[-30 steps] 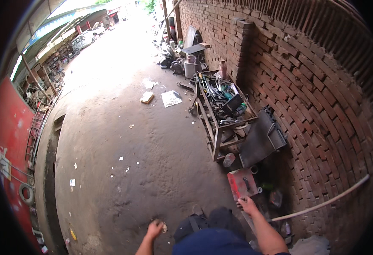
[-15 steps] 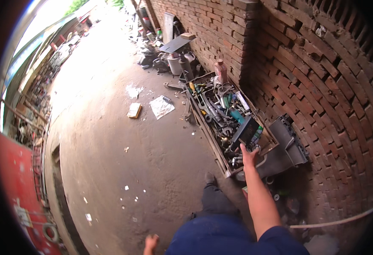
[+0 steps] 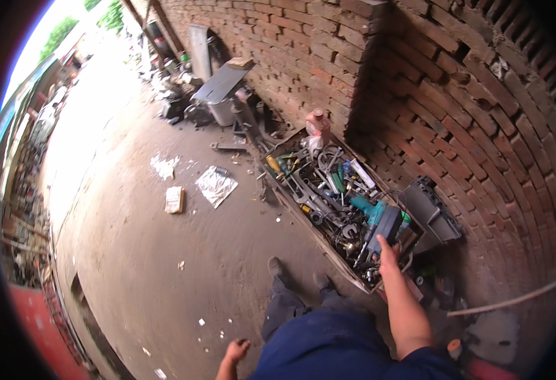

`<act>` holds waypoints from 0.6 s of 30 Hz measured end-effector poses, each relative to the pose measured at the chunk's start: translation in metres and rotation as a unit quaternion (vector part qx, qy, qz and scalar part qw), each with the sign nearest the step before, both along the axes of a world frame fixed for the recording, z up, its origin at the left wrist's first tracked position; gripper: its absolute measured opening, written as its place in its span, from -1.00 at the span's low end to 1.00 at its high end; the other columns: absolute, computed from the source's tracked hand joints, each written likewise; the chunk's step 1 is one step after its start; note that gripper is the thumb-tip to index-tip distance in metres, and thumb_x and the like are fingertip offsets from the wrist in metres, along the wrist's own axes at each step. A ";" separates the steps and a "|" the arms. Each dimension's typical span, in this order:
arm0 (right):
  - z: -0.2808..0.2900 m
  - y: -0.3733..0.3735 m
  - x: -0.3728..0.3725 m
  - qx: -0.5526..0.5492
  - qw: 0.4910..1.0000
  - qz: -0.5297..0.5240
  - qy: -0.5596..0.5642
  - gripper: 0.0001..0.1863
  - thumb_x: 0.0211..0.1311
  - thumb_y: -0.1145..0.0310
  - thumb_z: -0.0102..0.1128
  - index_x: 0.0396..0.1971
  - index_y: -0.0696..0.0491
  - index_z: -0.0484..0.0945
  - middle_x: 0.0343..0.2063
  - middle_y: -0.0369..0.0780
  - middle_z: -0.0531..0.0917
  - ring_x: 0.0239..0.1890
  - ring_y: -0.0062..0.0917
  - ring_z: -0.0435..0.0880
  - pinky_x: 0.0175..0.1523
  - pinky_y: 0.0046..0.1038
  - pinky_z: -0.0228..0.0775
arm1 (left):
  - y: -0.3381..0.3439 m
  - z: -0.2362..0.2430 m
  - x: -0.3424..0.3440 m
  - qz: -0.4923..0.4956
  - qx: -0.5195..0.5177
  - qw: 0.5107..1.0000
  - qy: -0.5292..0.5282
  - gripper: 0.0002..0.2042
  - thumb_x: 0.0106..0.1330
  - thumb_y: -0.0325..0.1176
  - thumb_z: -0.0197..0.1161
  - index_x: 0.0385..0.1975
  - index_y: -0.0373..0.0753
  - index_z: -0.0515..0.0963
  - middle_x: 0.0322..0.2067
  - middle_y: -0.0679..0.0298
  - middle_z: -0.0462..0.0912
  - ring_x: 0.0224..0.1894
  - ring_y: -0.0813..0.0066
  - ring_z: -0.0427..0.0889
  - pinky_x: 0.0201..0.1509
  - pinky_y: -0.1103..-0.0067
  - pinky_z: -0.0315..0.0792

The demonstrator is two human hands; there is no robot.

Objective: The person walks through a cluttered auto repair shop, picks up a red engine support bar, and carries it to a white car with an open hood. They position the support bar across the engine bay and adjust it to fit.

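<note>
Low in view my left hand [image 3: 237, 350] hangs by my leg, fingers curled; I cannot make out whether anything is in it. My right hand [image 3: 387, 252] grips the near end of a dark rectangular case [image 3: 385, 225] on the pile in a metal-framed tool bin [image 3: 328, 248]. Beside the case lie a teal power tool [image 3: 363, 206], wrenches [image 3: 313, 196], sockets, yellow- and green-handled tools and a white tube [image 3: 361, 173]. A pink bottle [image 3: 318, 126] stands at the bin's far end.
A brick wall [image 3: 442, 114] runs along the right, with a grey plastic part [image 3: 436, 212] and a pale hose [image 3: 499, 299] low against it. Scrap parts and a flat plate [image 3: 221, 82] are ahead. Litter lies on the concrete floor [image 3: 132, 253]; a red panel [image 3: 40, 323] is at the left.
My right hand has gone from a red object low by the wall up to the dark case in the bin. The view has moved closer to the bin and my feet now show beside it.
</note>
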State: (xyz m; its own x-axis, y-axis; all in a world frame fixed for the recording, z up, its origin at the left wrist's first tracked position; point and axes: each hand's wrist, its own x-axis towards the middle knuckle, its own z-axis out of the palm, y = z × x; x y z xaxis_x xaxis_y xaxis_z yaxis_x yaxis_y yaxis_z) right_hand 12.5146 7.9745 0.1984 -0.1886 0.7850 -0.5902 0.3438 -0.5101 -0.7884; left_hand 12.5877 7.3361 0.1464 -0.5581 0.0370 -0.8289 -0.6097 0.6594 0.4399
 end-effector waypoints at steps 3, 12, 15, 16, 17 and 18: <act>0.052 0.005 0.010 -0.013 0.997 -0.006 0.079 -0.30 -0.01 0.05 0.47 0.11 0.06 0.45 -0.10 -0.26 0.61 -0.19 -0.49 0.63 -0.34 -0.42 0.52 | -0.013 0.000 -0.152 -0.012 -0.011 0.996 0.091 -0.69 0.29 -0.25 0.29 -0.18 -0.42 0.63 -0.34 0.14 0.73 -0.28 0.42 0.65 -0.14 0.48 0.51; 0.196 -0.016 0.050 0.024 0.991 0.042 0.124 -0.51 0.12 0.08 0.35 -0.12 0.17 0.57 -0.37 -0.20 0.69 -0.41 -0.49 0.69 -0.31 -0.45 0.56 | -0.022 -0.010 -0.441 0.041 0.039 0.985 0.164 -0.72 0.36 -0.27 0.14 -0.19 -0.40 0.59 -0.46 0.24 0.67 -0.49 0.54 0.58 -0.46 0.58 0.38; 0.201 -0.030 0.040 0.032 0.989 0.068 0.127 -0.47 0.13 0.13 0.34 -0.02 0.21 0.54 -0.26 -0.22 0.67 -0.28 -0.53 0.65 -0.18 -0.46 0.52 | -0.009 -0.024 -0.454 0.014 0.045 0.990 0.131 -0.70 0.36 -0.27 0.14 -0.15 -0.41 0.59 -0.42 0.19 0.69 -0.48 0.50 0.61 -0.44 0.58 0.41; 0.199 -0.034 0.035 0.032 0.989 0.064 0.132 -0.46 0.13 0.14 0.33 0.01 0.22 0.53 -0.23 -0.22 0.66 -0.24 -0.55 0.64 -0.13 -0.45 0.51 | 0.000 -0.026 -0.452 0.007 0.051 0.992 0.118 -0.70 0.36 -0.26 0.14 -0.14 -0.41 0.58 -0.40 0.18 0.70 -0.48 0.49 0.62 -0.43 0.58 0.41; 0.196 -0.036 0.026 0.046 0.991 0.052 0.112 -0.40 0.13 0.16 0.35 0.09 0.22 0.48 -0.13 -0.22 0.63 -0.11 -0.57 0.59 -0.04 -0.44 0.46 | 0.010 -0.027 -0.449 -0.014 0.061 0.993 0.101 -0.70 0.35 -0.26 0.17 -0.13 -0.41 0.58 -0.39 0.17 0.70 -0.43 0.47 0.64 -0.40 0.58 0.42; 0.197 -0.038 0.014 0.081 0.991 0.061 0.087 -0.39 0.13 0.16 0.36 0.11 0.21 0.46 -0.11 -0.22 0.63 -0.10 -0.57 0.58 -0.02 -0.43 0.45 | 0.021 -0.025 -0.441 -0.043 0.075 0.992 0.089 -0.70 0.35 -0.28 0.18 -0.11 -0.41 0.58 -0.38 0.17 0.70 -0.39 0.45 0.65 -0.33 0.55 0.46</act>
